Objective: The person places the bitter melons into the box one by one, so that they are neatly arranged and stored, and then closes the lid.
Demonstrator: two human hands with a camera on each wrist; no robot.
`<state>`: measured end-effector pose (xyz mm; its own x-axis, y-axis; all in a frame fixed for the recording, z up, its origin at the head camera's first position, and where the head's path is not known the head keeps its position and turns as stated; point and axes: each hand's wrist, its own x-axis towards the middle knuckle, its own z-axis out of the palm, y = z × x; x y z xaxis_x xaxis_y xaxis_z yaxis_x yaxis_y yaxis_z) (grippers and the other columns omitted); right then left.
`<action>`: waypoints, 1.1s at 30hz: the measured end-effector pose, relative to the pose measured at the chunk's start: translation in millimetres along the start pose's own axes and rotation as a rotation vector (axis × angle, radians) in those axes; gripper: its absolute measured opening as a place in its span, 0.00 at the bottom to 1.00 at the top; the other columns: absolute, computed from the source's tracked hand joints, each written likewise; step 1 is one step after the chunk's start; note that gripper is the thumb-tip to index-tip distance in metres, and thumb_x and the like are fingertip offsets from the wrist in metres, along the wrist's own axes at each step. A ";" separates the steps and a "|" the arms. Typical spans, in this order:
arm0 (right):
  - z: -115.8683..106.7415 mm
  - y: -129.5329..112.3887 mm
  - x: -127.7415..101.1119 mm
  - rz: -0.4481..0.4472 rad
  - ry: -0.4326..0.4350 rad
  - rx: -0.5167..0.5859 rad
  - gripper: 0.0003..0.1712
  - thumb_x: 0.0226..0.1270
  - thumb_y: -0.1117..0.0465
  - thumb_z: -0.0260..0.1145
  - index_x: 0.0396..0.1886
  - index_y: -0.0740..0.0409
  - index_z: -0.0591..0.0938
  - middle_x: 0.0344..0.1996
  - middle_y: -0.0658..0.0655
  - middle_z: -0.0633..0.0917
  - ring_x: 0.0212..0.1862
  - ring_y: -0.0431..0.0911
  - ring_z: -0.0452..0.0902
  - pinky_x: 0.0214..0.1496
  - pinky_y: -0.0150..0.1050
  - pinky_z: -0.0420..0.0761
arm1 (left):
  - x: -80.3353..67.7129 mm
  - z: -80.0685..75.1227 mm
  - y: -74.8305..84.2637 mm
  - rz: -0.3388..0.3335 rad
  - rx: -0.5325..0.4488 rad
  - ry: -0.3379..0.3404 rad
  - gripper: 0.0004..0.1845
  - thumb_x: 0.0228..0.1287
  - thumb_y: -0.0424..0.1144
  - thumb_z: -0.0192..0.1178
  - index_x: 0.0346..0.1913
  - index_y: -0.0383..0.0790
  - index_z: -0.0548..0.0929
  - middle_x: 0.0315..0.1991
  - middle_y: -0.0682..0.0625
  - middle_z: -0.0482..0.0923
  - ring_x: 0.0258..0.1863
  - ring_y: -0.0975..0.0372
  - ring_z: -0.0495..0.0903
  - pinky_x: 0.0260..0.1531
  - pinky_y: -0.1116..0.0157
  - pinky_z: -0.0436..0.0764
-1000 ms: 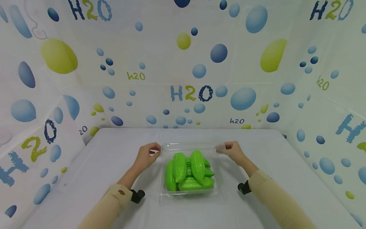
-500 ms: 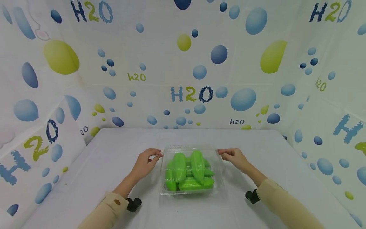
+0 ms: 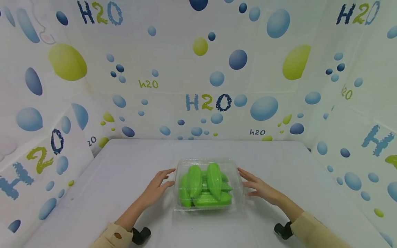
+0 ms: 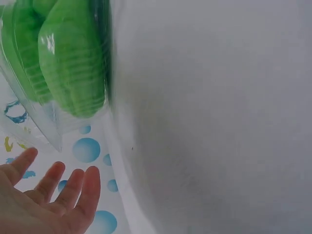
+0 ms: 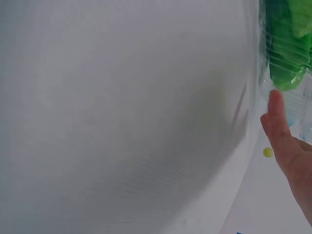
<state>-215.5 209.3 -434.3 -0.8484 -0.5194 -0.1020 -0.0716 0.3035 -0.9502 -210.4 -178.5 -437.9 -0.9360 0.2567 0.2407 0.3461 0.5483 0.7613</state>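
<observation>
A clear plastic clamshell box lies shut on the white table, filled with several bright green pod-shaped pieces. My left hand rests flat beside the box's left wall, fingers straight, tips near the plastic. On the other side my right hand is spread flat by the right wall. The left wrist view has the green pieces behind plastic and my left hand's straight fingers apart from it. In the right wrist view a finger reaches up to the box.
The white table is boxed in by walls printed with blue and green bubbles and "H2O" lettering at the back and both sides. Black wrist camera mounts show near the front edge.
One second ago both hands pinched the raised lid's far corners. The lid came down onto the box, the hands let go, and both slid back toward me with fingers straightened beside the box.
</observation>
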 end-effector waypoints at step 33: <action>19.6 14.6 -25.3 0.075 -0.195 0.361 0.09 0.68 0.63 0.55 0.37 0.65 0.77 0.29 0.54 0.83 0.35 0.44 0.83 0.35 0.29 0.80 | -53.9 8.3 24.5 -0.431 -0.723 -0.247 0.23 0.63 0.38 0.51 0.49 0.18 0.66 0.38 0.40 0.81 0.37 0.57 0.82 0.40 0.63 0.80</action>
<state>-184.9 211.2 -451.4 -0.7267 -0.6585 -0.1956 0.2042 0.0647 -0.9768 -151.0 -172.4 -437.2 -0.9064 0.3547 -0.2293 -0.2378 0.0202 0.9711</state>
